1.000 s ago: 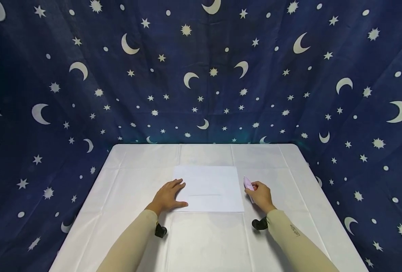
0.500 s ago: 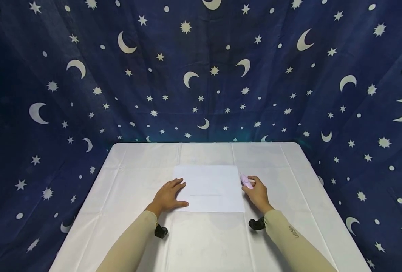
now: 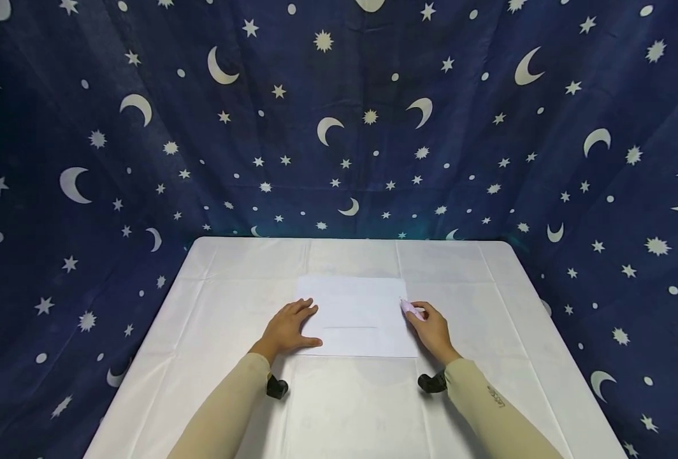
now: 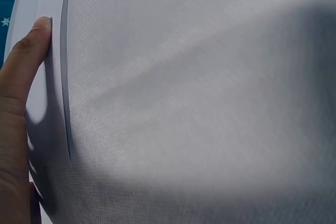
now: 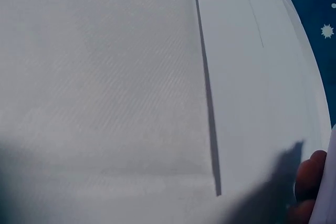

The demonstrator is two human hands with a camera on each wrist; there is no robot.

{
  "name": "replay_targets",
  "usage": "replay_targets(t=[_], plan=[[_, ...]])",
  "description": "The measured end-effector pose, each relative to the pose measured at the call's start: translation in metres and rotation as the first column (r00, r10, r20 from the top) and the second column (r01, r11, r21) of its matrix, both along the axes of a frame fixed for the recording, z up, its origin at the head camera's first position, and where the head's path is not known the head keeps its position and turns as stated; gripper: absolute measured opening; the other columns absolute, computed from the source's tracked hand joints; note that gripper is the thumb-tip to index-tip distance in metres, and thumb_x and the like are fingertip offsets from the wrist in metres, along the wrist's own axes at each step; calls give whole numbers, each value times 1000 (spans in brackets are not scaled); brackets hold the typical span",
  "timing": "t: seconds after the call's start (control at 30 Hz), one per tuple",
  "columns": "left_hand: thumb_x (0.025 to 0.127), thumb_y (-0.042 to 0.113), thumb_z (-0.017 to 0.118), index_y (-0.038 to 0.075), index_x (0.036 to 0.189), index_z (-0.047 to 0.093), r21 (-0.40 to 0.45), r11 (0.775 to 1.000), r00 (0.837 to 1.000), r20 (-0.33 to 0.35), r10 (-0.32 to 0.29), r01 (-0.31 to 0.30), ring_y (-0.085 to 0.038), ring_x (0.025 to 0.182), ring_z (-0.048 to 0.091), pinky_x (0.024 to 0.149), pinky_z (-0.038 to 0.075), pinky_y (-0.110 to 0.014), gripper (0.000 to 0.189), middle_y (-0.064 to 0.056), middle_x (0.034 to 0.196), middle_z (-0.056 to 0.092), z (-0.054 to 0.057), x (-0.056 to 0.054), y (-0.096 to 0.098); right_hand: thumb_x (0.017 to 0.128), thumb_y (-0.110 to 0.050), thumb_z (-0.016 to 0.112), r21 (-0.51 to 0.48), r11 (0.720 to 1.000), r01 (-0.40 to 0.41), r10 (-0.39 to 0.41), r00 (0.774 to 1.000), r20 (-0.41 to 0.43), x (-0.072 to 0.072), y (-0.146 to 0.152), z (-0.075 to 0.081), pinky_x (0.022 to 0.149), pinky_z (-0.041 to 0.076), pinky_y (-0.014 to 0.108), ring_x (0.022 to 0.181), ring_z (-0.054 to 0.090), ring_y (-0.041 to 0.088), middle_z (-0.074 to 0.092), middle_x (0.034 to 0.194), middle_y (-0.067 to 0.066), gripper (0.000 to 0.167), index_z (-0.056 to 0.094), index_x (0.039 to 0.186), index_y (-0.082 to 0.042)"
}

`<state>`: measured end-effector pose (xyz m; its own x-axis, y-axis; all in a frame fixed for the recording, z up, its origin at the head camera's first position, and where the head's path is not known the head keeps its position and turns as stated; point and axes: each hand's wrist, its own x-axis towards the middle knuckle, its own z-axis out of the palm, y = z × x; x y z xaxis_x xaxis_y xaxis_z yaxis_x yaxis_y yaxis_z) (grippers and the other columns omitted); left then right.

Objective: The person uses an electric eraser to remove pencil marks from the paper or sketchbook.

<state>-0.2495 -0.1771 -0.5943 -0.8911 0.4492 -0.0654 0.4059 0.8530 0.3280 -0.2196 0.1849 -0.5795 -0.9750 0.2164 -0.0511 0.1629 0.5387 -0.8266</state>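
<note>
A white sheet of paper (image 3: 356,299) lies on the covered table, with a thin straight line (image 3: 350,327) across its lower middle. My left hand (image 3: 286,328) rests on the sheet's left edge, fingers spread. In the left wrist view, the thumb (image 4: 30,51) lies along the paper's near edge. At the right edge my right hand (image 3: 433,333) grips a small pale lilac tool (image 3: 410,310) with a narrow tip; its exact kind cannot be told. The tip points up and left, overlapping the paper's edge. The right wrist view shows only fingertips (image 5: 310,179) and part of the tool.
A white tablecloth (image 3: 350,408) with fold creases covers the table. Behind and at both sides hangs a dark blue curtain (image 3: 293,134) with moons and stars. A black wrist camera mount (image 3: 432,382) sits below the right hand, another (image 3: 277,387) below the left.
My right hand has moved left with the lilac tool, from beside the sheet to its right edge. The left hand stays on the paper. The head view has shifted slightly.
</note>
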Motion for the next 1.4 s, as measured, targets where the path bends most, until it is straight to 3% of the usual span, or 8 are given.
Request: replay_targets(t=[0.2, 0.47, 0.67, 0.93, 1.4], plan=[[72, 71, 71, 20, 149, 45, 15, 1000, 1000, -1, -6, 6, -27, 147, 30, 120, 27, -47, 95, 1, 159, 34, 3, 3, -2, 95, -31, 65, -49, 997, -61, 63, 998, 26, 1, -6, 3, 47, 39, 22, 52, 59, 17, 63, 73, 10, 32, 65, 120, -11], [72, 71, 71, 21, 148, 46, 28, 1000, 999, -45, 1, 0, -26, 146, 31, 121, 27, -45, 95, 3, 159, 35, -2, 3, -5, 94, -25, 63, -63, 992, -111, 114, 992, 49, 1, -12, 0, 42, 40, 22, 49, 56, 15, 65, 73, 7, 28, 67, 119, -13], [73, 70, 71, 19, 148, 47, 47, 999, 1000, -3, -17, 17, -29, 146, 31, 118, 30, -50, 94, -1, 158, 36, -5, 11, -3, 93, -21, 63, -58, 990, -132, 137, 986, 97, 12, -11, -5, 41, 42, 23, 48, 56, 15, 64, 71, 6, 27, 68, 117, -11], [72, 71, 71, 22, 149, 45, 27, 1000, 1000, -22, 3, -2, -26, 147, 29, 120, 28, -46, 95, 2, 159, 34, -6, 6, -5, 92, -17, 67, -40, 986, -159, 162, 985, 62, 11, -14, -5, 40, 44, 23, 50, 60, 15, 66, 83, 4, 24, 70, 114, -9], [73, 64, 75, 18, 147, 48, 68, 998, 999, -43, -7, 10, -29, 146, 31, 118, 29, -49, 92, -1, 157, 37, -1, 3, -5, 89, -16, 71, -57, 978, -201, 204, 978, 45, 14, -14, -7, 42, 43, 21, 50, 60, 14, 67, 84, 5, 26, 72, 114, -7]])
